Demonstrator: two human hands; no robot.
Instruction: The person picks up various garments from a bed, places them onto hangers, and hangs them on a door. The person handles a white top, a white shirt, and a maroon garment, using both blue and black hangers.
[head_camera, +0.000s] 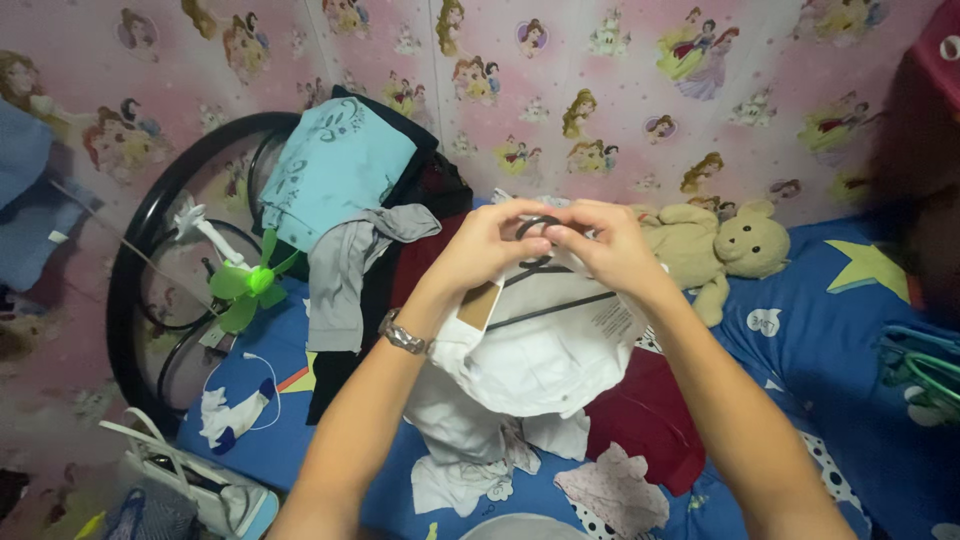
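My left hand (490, 245) and my right hand (600, 245) meet above the bed, both pinching the black hook (537, 226) of a clothes hanger. A white garment (540, 355) with a brown tag (479, 305) hangs from that hanger below my hands. A metal watch (402, 334) sits on my left wrist. Under the garment lies a dark red cloth (650, 415) and more white clothing (455, 450).
A beige teddy bear (715, 250) lies right of my hands on the blue bedsheet (820, 340). A light blue shirt (335, 175) and a grey garment (345, 280) hang over a black round headboard (135, 270). A green fan (245, 285) and a white bag (190, 485) sit at left. Green hangers (925, 370) lie at right.
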